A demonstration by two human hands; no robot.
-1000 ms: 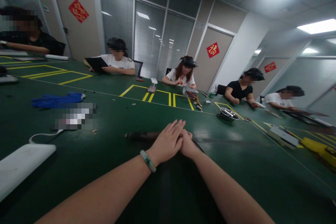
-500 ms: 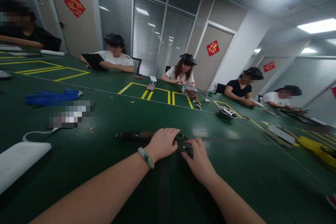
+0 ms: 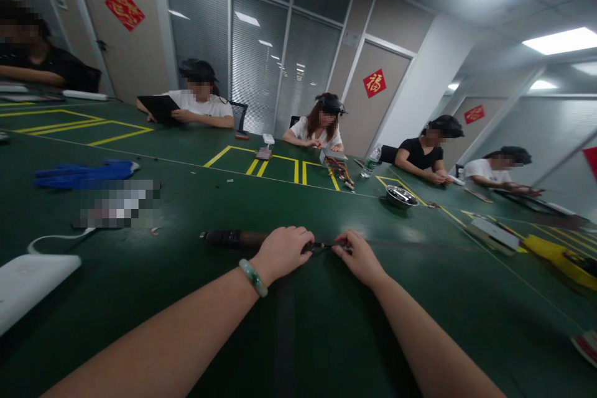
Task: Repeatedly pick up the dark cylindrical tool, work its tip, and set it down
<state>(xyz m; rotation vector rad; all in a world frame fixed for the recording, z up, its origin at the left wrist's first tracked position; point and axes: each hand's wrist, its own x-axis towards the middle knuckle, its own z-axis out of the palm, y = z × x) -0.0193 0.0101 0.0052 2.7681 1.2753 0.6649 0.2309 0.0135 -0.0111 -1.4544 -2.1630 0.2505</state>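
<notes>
A dark cylindrical electric screwdriver [image 3: 237,239] lies sideways on the green table, its narrow tip pointing left. My left hand [image 3: 285,255], with a green bangle at the wrist, is wrapped over its right end. From under those fingers a thin dark cord piece [image 3: 323,245] sticks out to the right. My right hand [image 3: 358,255] pinches the far end of that piece, in line with the tool. Whether the piece is seated in the tool is hidden by my left fingers.
To the left lie a blue glove [image 3: 88,174], a blurred-out device [image 3: 116,205] and a white power bank [image 3: 37,286] with a cable. A metal bowl [image 3: 402,198], a water bottle [image 3: 372,161] and wired hardware [image 3: 338,165] stand farther off. Several people sit across the table.
My right hand has risen slightly and turned, bringing the cord end into line with the screwdriver's right end. My left hand still holds the screwdriver. The view has shifted a little.
</notes>
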